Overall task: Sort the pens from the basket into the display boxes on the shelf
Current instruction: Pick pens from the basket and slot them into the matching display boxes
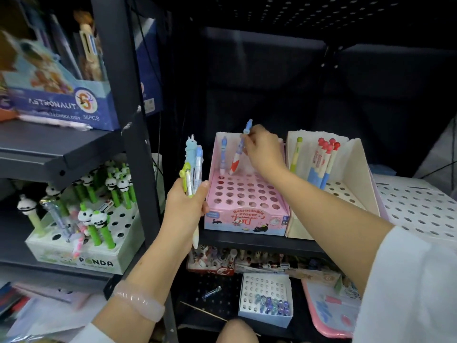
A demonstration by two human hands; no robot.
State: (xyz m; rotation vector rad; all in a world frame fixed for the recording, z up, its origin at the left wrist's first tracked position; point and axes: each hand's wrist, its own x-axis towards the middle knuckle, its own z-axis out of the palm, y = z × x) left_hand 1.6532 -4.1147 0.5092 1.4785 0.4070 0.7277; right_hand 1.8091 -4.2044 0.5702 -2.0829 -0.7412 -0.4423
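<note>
A pink display box [247, 219] with rows of round holes stands on the dark shelf at centre. One blue pen [223, 154] stands in its back row. My right hand [262, 149] is shut on a blue and red pen [238, 152], whose tip rests at a back-row hole beside the standing pen. My left hand [184, 209] sits left of the box, shut on a bundle of pens [194, 167] in blue, green and white. Right of the pink box is a cream display box [351, 169] holding red-topped pens [324, 162] and a green one [295, 154]. No basket is visible.
A dark shelf post [133, 120] rises left of my left hand. A panda pen box [81, 253] stands on the left shelf, an astronaut box [61, 102] above it. A white perforated box [420, 209] is at far right. Below are a small white box [267, 300] and a pink tray [329, 315].
</note>
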